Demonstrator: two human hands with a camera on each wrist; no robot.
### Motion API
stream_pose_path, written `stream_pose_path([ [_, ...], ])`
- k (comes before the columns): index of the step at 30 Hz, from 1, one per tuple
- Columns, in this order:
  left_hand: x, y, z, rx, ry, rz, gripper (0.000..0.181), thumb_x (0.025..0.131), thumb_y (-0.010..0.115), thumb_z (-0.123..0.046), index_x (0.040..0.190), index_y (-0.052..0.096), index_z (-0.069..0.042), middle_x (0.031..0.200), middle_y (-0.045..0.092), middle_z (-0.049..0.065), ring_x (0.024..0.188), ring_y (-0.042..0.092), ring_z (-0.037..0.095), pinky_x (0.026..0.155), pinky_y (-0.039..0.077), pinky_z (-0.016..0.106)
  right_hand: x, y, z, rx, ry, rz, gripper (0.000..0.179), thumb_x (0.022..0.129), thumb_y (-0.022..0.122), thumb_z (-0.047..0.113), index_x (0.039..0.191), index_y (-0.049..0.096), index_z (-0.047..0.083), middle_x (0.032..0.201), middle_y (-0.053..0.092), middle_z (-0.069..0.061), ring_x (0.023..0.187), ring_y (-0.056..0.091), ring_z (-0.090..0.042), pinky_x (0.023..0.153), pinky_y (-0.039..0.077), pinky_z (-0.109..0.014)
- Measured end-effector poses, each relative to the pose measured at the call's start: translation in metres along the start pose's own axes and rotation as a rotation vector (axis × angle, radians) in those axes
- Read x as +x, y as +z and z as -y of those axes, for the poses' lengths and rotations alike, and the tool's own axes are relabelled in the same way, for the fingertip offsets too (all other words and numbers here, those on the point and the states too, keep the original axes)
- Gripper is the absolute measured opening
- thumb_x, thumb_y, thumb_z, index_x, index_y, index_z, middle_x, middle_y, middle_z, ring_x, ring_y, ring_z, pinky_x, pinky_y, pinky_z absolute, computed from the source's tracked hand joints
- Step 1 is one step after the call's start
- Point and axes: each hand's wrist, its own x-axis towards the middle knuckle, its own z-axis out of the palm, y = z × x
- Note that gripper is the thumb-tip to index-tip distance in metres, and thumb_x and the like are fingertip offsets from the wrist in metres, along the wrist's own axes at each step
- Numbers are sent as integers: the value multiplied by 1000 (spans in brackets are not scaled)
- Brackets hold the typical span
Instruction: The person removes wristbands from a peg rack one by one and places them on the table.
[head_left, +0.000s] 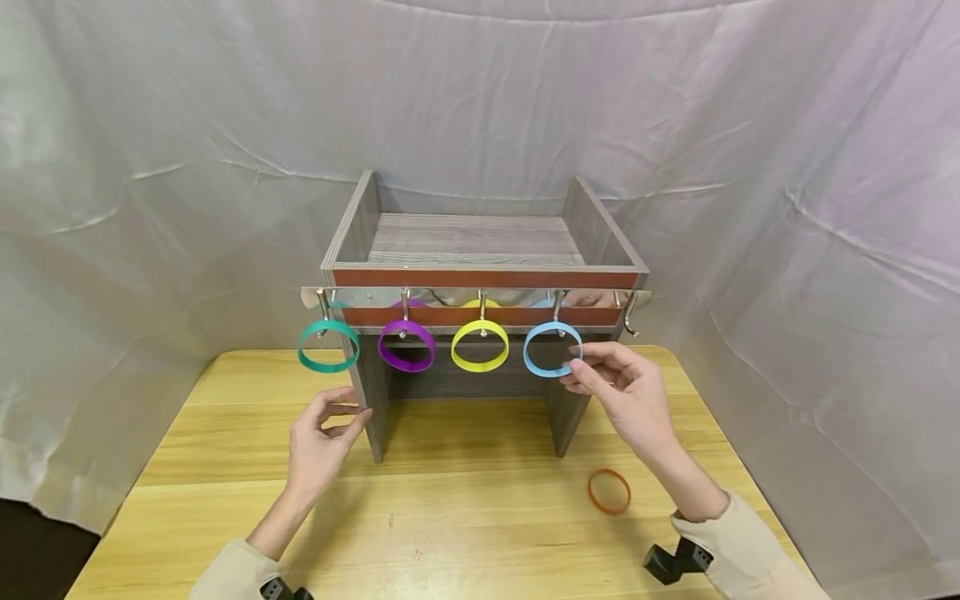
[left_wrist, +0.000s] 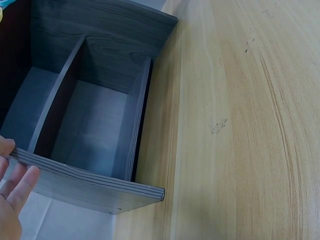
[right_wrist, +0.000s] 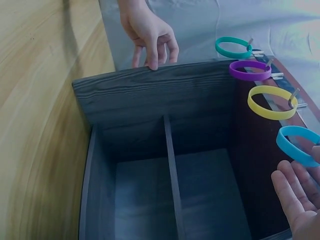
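Note:
My right hand pinches the lower right edge of a light blue wristband, which hangs on a metal hook. The thumb is at the front of the band. At the other side, my left hand grips the front edge of the grey wooden shelf's left side panel between thumb and fingers. To the left of the blue band, a yellow wristband, a purple wristband and a green wristband hang on hooks of their own. The right wrist view shows the blue band beside the fingers.
The hooks sit on a shiny metal rail across the shelf's front, with another hook at its right end. An orange wristband lies on the wooden table, front right. Grey cloth surrounds the table at the back and sides.

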Motion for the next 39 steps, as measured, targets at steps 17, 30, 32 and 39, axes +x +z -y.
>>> stream_pose_path([
  [17, -1, 1, 0, 4, 24, -7, 36, 85, 78, 15, 118, 71, 1, 104, 68, -15, 89, 70, -7, 68, 63, 12, -1, -2, 8, 17, -21, -13, 26, 98, 64, -11, 110, 75, 9, 92, 79, 3, 77, 78, -9, 72, 69, -27],
  [30, -1, 0, 1, 1, 20, -8, 35, 85, 80, 11, 118, 71, 0, 106, 68, -19, 90, 71, -5, 69, 64, 12, -1, -4, 17, 16, -28, -28, 25, 97, 65, -12, 110, 75, 7, 92, 79, 3, 76, 78, -10, 72, 69, -28],
  [32, -1, 1, 0, -2, 23, -9, 36, 84, 79, 14, 117, 70, 1, 106, 67, -20, 90, 69, -9, 69, 63, 12, -1, -4, 19, 16, -33, -24, 24, 97, 65, -11, 110, 75, 7, 92, 79, 3, 76, 78, -10, 72, 69, -28],
  [39, -1, 0, 0, 5, 22, -5, 35, 85, 80, 11, 118, 70, 1, 106, 67, -20, 90, 69, -8, 70, 64, 12, -1, -6, 25, 17, -47, 6, 22, 97, 65, -12, 110, 74, 4, 90, 80, 2, 76, 78, -10, 72, 69, -28],
])
